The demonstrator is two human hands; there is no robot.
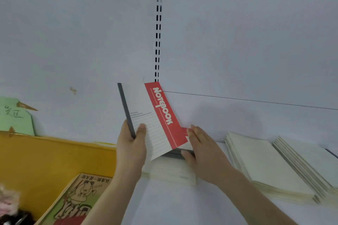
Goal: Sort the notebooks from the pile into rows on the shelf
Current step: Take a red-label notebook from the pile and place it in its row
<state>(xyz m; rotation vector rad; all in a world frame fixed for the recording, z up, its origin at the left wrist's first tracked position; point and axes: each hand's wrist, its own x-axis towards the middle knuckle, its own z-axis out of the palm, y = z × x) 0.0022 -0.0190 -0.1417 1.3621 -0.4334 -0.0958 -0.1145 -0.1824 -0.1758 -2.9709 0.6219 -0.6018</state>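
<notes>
— Two hands on the notebooks, then?

— Yes. Left hand (132,144) grips a red-and-white notebook (153,117) by its grey spine, thumb curled over the lined cover, holding it tilted upright above the white shelf (182,204).

— And the right hand (201,151)?

— Fingers straight and resting flat on a short stack (175,153) with grey spines, lying on the shelf just under the raised notebook.

— Anything already in rows?

— Cream notebooks (261,166) fanned out flat to the right, with a second overlapped row (309,168) beside them. Left of the shelf, a yellow bin (45,159) holds a cartoon-covered book (80,201).
</notes>
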